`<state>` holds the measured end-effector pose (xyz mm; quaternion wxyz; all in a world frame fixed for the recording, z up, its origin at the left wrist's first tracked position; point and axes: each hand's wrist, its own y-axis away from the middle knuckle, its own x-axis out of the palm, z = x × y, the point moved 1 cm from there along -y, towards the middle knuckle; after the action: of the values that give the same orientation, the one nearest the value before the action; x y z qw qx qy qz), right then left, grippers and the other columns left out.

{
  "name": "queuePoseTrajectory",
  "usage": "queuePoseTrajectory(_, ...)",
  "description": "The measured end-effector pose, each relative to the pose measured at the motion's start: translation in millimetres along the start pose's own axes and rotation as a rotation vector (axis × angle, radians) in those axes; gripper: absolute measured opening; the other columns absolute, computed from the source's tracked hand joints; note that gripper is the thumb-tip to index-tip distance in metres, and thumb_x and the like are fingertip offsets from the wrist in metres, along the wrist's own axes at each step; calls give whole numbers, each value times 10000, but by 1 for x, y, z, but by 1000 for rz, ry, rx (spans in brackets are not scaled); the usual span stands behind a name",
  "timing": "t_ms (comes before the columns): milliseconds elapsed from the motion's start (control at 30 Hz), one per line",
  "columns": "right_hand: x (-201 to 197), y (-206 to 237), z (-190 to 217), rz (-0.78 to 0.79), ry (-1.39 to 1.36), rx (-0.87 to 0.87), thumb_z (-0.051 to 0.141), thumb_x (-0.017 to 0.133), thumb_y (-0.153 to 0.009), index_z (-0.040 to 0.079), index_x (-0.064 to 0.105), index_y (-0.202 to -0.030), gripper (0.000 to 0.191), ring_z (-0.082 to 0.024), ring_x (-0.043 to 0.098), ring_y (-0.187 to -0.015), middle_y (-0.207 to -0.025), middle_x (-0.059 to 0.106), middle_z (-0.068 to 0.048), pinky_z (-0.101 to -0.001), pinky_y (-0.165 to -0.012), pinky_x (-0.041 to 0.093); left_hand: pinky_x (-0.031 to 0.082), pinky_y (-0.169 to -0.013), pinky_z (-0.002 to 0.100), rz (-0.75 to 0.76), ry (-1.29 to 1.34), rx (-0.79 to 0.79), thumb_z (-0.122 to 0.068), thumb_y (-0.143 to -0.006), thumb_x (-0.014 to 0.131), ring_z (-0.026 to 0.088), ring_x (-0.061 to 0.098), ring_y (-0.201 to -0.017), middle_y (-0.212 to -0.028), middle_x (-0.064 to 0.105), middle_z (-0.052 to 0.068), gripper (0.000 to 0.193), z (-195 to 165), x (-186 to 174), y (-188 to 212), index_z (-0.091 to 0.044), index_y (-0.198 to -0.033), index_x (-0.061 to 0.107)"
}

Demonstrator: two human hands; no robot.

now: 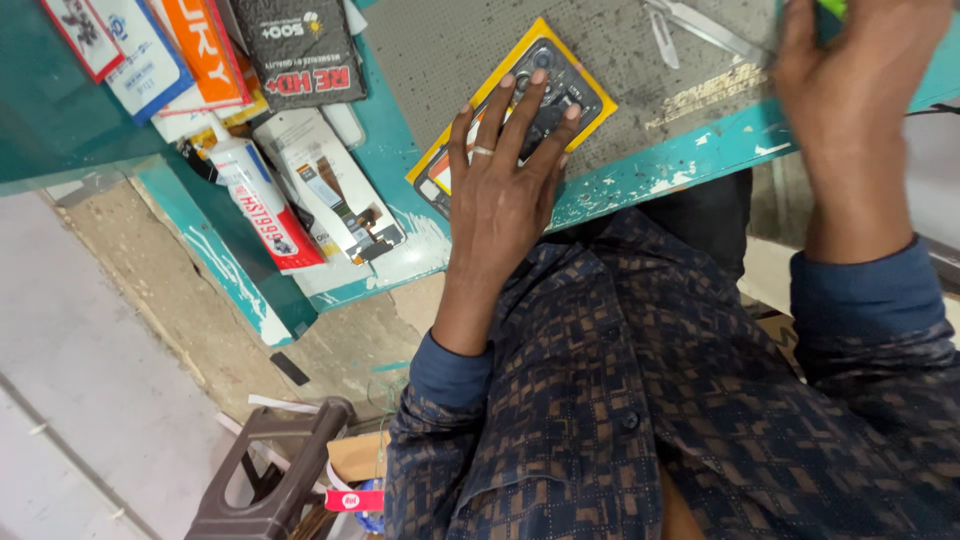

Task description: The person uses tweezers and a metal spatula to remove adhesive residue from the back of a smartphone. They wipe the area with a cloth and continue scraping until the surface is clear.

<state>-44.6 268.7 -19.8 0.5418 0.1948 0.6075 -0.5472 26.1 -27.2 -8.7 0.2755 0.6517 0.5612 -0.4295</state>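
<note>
Packets (300, 50) lie stacked at the bench's far left corner: a dark flat pouch, an orange one (205, 45) and a white-and-blue one (140, 60) overlapping; all look sealed, contents not visible. Just beside them, a white adhesive tube (255, 200) with a red label lies on its side, black nozzle toward the packets, and a clear flat package (335, 190) holds a small part with a flex strip. Grey work mat (620, 50) covers the teal bench (690, 155), whose edge paint is chipped. On the mat near the front edge sits the phone (555, 85), back up, in a yellow-rimmed case, tilted diagonally, its lower end reaching the mat's edge. Left hand (505, 175) rests flat on it, fingers (530, 100) spread and extended, tips on the camera block area, pressing rather than clasping (ring on one finger). Right hand (850, 90) is at the upper right, above the mat's corner, fingers curled around a green-tipped object (832, 8); most of it is hidden by the hand or cut off by the frame, so its kind cannot be told. Metal tweezers (695, 25) lie on the mat just beside that hand. Below the bench, a dark plastic stool (275, 480) stands on the floor.
</note>
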Motion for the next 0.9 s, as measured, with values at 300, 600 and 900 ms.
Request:
queuePoseTrajectory(300, 3, -21, 45, 124, -318, -32, -61, 632, -981, -31, 652, -1225, 246, -352, 564, -1084, -1152, 606, -157, -440, -974, 456, 279, -1277, 553, 2, -2, -12, -206, -971, 777, 301, 412, -1510, -1601, 472, 49, 412, -3, 0, -3, -248, -1374, 701)
queuePoseTrajectory(600, -17, -18, 53, 54, -429, 51, -94, 630, -1091, -68, 631, -1297, 207, -285, 642, -984, -1180, 589, -178, -335, -830, 502, 256, -1285, 555, 27, 18, -16, -194, -964, 783, 307, 393, -1524, -1613, 457, 50, 439, 2, 3, 0, -240, -1390, 689)
queuePoseTrajectory(900, -24, 4, 50, 100, -637, 271, -51, 691, -1186, -55, 667, -1285, 102, -122, 587, -875, -1138, 554, -125, -221, -670, 483, 238, -1304, 571, -12, -76, 20, -216, -937, 795, 361, 350, -1542, -1630, 411, 42, 474, -14, -13, -10, -276, -1391, 673)
